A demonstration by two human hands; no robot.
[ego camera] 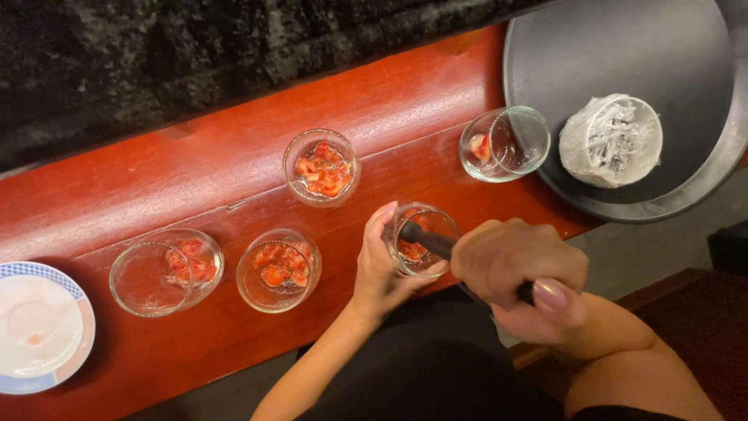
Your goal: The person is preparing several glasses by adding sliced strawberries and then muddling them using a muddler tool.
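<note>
My left hand (379, 269) wraps the clear glass tumbler of chopped strawberries (421, 240) at the front edge of the red wooden surface (234, 168). My right hand (518, 269) has a closed grip on the black muddler (432, 242), tip inside the glass. Risk: hard pressing could tip the glass off the edge.

Five glasses (321, 167) on ledge (195, 171), tray (545, 47) right

Clear glass tumblers (421, 240), glossy red wood counter (234, 164), matt black tray (623, 54)
</note>
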